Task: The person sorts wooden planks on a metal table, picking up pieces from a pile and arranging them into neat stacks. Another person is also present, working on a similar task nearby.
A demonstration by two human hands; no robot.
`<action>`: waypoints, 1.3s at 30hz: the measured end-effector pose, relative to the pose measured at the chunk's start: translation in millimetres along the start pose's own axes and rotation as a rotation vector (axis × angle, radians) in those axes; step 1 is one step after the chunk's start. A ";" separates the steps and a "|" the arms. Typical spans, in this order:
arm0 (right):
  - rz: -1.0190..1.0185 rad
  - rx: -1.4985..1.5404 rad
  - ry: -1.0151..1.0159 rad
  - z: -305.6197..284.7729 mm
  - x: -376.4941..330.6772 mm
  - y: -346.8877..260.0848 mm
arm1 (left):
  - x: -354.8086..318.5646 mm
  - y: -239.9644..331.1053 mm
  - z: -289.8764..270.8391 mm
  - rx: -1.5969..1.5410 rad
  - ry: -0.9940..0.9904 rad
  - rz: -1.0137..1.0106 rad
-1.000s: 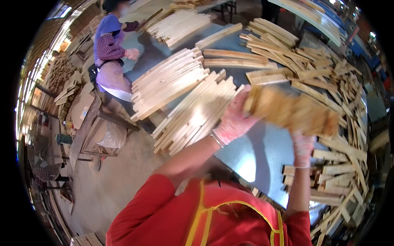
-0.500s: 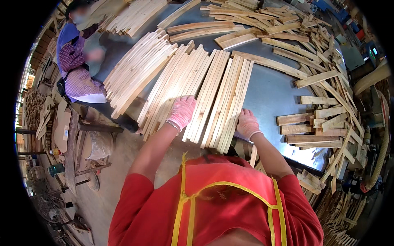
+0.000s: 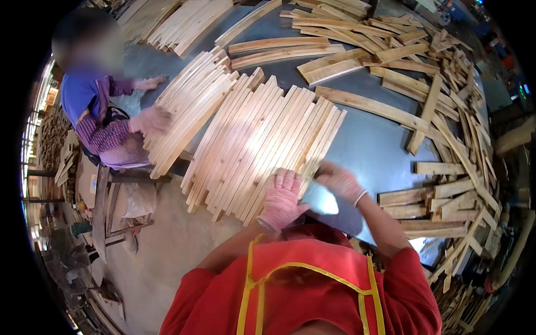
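Purple-shirted, patterned-sleeved co-worker at left. Beyond, tall pile of small brown wood pieces. Rough wooden stand on grey concrete floor; translucent plastic sack beside it. Dark wire-caged fan lower left, near small green cylindrical object. Pale curved hose far right; heaped thin scrap sticks lower right.

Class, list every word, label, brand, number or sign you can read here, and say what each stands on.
No text can be read.
Planks under the left hand: no readable marks.
Red apron: no readable lettering.
Lit spot at far right: too small and blurred to read.
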State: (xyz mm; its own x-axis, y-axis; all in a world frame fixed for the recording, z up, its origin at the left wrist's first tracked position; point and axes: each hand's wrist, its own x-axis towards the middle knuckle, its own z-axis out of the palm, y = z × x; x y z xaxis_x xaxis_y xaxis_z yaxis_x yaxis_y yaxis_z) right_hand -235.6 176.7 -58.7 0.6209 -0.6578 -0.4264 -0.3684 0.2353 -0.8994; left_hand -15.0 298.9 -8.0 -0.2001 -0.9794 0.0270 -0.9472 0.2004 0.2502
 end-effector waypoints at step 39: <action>0.598 -0.660 1.252 -204.7 -46.3 -9.8 | -36.6 63.0 -14.4 -0.286 -0.030 0.245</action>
State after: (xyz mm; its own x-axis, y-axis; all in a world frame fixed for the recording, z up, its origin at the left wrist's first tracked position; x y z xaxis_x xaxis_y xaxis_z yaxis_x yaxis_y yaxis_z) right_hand -402.4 58.5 -10.4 -0.5618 -0.8262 -0.0429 -0.7855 0.5489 -0.2858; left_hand -63.8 347.0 20.7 -0.4237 -0.9011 0.0923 -0.7630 0.4099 0.4998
